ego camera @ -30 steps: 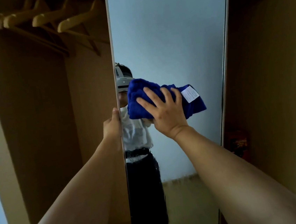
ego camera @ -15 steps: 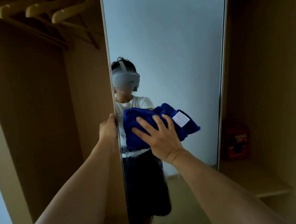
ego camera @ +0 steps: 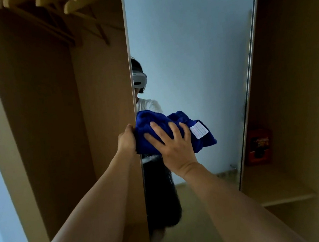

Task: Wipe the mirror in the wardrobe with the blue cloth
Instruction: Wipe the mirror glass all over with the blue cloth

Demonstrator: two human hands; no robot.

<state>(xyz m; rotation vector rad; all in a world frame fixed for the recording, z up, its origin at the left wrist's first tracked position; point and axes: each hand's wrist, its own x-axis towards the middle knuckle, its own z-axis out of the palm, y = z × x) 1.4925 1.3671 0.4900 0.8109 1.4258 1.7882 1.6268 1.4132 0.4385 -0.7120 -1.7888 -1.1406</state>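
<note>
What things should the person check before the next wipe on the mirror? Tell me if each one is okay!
1. Blue cloth lies against the mirror: ok.
2. Right hand presses on the cloth with spread fingers: ok.
3. Left hand holds the mirror panel's left edge to steady it: ok.
4. White tag faces outward, away from the glass: ok.
5. Glass to the right of the cloth is free for a sweep: ok.
6. Dirt or streaks left on the mirror: cannot tell.
</note>
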